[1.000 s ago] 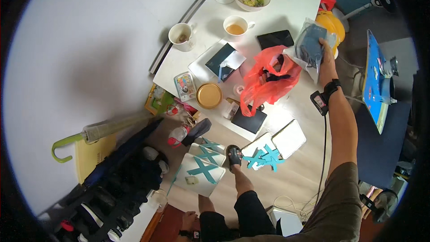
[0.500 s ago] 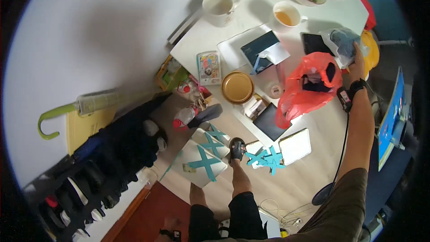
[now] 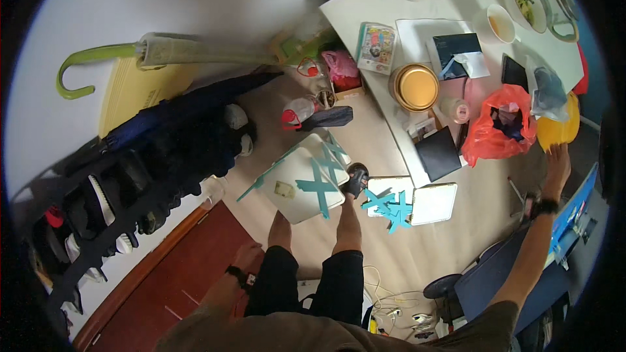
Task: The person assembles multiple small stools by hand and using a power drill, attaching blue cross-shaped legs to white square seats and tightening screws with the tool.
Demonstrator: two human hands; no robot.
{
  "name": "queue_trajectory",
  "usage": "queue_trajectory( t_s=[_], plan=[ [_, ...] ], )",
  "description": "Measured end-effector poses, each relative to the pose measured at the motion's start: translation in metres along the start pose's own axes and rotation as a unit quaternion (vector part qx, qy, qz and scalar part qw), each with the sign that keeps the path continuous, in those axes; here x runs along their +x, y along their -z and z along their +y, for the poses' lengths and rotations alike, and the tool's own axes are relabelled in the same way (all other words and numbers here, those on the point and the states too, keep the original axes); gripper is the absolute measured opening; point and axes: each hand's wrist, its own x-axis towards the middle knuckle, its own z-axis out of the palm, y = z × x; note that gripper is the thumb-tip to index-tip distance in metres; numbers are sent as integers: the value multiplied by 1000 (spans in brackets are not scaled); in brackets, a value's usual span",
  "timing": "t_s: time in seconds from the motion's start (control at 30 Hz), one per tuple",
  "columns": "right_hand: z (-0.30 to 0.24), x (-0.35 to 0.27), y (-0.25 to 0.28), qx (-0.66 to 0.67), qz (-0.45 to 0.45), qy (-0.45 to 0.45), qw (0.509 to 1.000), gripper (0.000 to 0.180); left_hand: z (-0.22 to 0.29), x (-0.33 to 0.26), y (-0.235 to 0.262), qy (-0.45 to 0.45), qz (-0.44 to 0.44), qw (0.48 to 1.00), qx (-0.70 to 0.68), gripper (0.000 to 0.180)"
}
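My right hand is at the right, at the lower edge of a yellow bag, with its fingers stretched out. Whether the fingertips touch the bag I cannot tell. Just above lies a clear plastic bag with something dark inside, apart from the hand. An open red plastic bag holding dark cloth sits at the table edge. My left hand hangs low beside my thigh, its fingers too dim to read.
The white table bears cups, a salad bowl, a round gold tin and a dark box. White panels with teal tape stand by my feet. A shoe rack lines the left; a monitor stands right.
My right hand has left the clear plastic bag and moved down toward the yellow bag. The view has swung, so the table appears farther right, and my left hand shows more fully.
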Motion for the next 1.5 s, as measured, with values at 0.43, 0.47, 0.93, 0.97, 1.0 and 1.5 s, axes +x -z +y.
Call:
queue_trajectory(
  t_s=[0.43, 0.47, 0.93, 0.97, 1.0, 1.5],
  plan=[
    [-123, -403, -273, 194, -169, -280, 925, 26, 162, 140, -32, -465, 163, 863, 109, 49],
    [-123, -404, -309, 179, -220, -316, 905, 32, 173, 151, -30, -482, 192, 845, 128, 55],
    [-111, -402, -509, -227, -599, -151, 753, 55, 196, 203, -30, -481, 167, 839, 193, 79],
    [-105, -407, -512, -209, -583, -197, 760, 55, 196, 203, -30, -462, 184, 839, 219, 79],
    [-100, -416, -512, -205, -551, -156, 794, 52, 196, 204, -32, -461, 198, 832, 236, 77],
    [-126, -426, -497, -280, -508, -184, 794, 51, 206, 214, -43, -437, 206, 851, 204, 50]
  ],
)
